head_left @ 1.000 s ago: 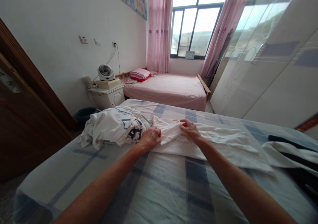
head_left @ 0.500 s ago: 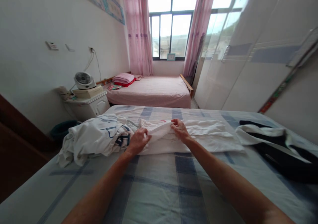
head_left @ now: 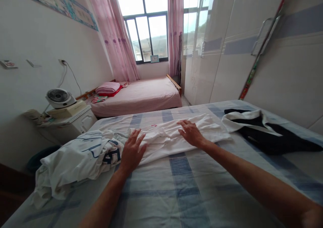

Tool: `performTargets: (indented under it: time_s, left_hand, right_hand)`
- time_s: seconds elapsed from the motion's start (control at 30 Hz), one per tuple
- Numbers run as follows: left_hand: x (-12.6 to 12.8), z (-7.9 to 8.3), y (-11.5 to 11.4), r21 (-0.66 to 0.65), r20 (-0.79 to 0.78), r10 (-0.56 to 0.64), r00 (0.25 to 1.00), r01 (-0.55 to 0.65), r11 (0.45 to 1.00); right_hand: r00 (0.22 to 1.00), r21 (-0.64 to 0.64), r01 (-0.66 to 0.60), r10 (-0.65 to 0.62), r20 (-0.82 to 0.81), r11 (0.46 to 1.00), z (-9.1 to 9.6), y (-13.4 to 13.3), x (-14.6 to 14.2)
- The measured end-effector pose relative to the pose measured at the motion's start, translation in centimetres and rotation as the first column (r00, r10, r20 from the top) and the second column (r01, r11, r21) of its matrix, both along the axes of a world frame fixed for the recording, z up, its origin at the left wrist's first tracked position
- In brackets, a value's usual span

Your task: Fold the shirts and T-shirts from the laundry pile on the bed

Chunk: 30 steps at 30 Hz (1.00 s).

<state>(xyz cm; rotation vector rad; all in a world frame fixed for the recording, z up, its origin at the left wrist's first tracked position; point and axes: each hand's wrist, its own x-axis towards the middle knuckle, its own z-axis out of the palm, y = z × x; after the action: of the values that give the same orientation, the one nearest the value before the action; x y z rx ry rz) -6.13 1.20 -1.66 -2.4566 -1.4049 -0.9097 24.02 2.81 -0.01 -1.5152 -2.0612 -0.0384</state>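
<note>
A white garment lies stretched across the blue checked bed. My left hand rests flat on its left end with the fingers spread, holding nothing. My right hand lies flat on the garment's middle, fingers stretched out. A crumpled white cloth with blue print is heaped just left of my left hand.
A black and white garment lies on the bed at the right. A white nightstand with a small fan stands at the left wall. A pink bed sits under the window. Wardrobe doors line the right side.
Both hands have let go of the pinched fold of white cloth and now lie flat and open on it. The view has swung to the right.
</note>
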Motion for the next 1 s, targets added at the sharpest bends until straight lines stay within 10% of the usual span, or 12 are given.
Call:
performTargets:
  time_s: [0.27,0.7,1.0]
  left_hand:
    - [-0.7,-1.7,1.2,-0.177,-0.169,0.000,0.986,-0.030,0.984]
    - [0.1,-1.5,0.9,-0.039,-0.123,0.003,0.992,-0.008,0.999]
    - [0.8,-1.8,0.6,0.003,-0.116,-0.070,0.991,0.071,0.997]
  right_hand:
    - [0.977,-0.101,0.178,-0.163,0.140,0.979,-3.7,-1.6,11.4]
    - [0.917,0.148,0.337,-0.360,0.173,0.930,-3.4,-2.4,13.2]
    - [0.807,-0.027,0.589,-0.588,0.047,0.807,-4.0,-1.4,14.2]
